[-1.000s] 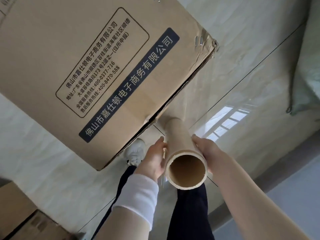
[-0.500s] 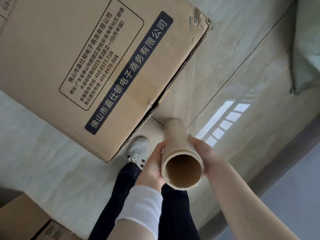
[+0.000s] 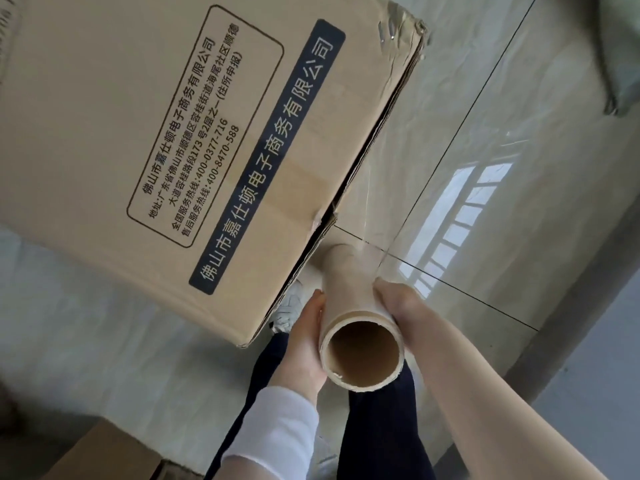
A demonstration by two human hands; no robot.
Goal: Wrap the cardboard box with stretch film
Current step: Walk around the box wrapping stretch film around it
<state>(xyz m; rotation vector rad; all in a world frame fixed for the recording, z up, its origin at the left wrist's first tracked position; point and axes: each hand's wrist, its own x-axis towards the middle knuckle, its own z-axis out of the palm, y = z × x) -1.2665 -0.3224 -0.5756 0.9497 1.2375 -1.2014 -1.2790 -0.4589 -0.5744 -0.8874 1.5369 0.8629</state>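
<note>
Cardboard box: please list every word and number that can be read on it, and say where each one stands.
On the cardboard box, dark blue band: "佛山市嘉仕顿电子商务有限公司"
In the framed panel, first line: "佛山市嘉仕顿电子商务有限公司"
Address lines: "地址:广东省佛山市顺德区容桂街道海尾社区顺德大道容桂路段173号2层之一(住所申报)"
Next line: "全国服务热线:400-0377-716"
Last line: "售后服务热线:400-8470-588"
On the stretch film roll: no text visible.

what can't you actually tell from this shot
Head view only:
- cardboard box: top and left cut off by the frame, far sides hidden.
- stretch film roll: far end partly behind the box's edge.
- left hand: fingertips behind the roll, grip unclear.
- right hand: grips the roll, fingertips hidden under it.
- shoe: mostly hidden by box and left hand.
</note>
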